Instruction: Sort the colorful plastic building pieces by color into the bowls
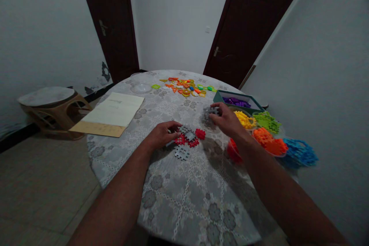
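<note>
Notched plastic building tiles in red and grey are joined into a flat assembly (190,136) on the table. My left hand (163,134) grips its left edge, thumb and fingers closed around it. Just below lies a light grey tile (182,153); I cannot tell whether it is attached. A red tile (200,134) sits at the assembly's right. Farther back, my right hand (227,117) is at a heap of dark grey tiles (208,113), its thumb and forefinger on either side of some. Its remaining fingers are partly hidden.
To the right stand containers of yellow (245,120), green (267,122), orange (269,142), blue (301,153) and red pieces (234,150). Behind them is a dark green box (253,102) with purple pieces. Mixed pieces (184,86) lie at the back, papers (111,111) at left.
</note>
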### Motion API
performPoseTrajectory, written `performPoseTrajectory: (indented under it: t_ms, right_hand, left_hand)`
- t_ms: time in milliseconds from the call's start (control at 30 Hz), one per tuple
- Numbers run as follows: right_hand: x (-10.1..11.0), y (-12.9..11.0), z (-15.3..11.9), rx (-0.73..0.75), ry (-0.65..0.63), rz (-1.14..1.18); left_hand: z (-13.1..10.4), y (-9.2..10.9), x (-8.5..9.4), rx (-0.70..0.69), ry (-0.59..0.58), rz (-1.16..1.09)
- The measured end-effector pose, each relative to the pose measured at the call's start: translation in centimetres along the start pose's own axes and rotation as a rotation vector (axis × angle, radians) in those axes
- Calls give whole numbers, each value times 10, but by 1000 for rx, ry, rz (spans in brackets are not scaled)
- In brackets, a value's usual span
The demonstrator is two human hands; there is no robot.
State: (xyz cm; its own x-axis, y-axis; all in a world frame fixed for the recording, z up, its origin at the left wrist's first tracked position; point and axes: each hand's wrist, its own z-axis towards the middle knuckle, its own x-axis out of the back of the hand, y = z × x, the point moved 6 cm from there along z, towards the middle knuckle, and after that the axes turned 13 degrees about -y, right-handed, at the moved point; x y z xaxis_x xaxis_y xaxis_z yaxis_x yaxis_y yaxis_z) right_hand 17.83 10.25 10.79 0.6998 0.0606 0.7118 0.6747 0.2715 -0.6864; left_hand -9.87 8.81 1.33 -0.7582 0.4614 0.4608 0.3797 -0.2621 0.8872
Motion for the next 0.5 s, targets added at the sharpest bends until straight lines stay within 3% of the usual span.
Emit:
performPoseTrajectory:
  t_ms: [133,300,433,500]
  right_hand:
    - [39,25,31,-87,133,-250]
    - [48,47,50,-179,69,-367]
    - [48,33,35,-134,75,-419]
    - [36,15,20,-43,28,-432]
  left_hand:
    - [-9,8,3,23,-8,254]
    - [-19,6,-3,72,-149,481]
    - [-23,4,-4,97,-197,499]
    - [-25,5,-4,111,-206,482]
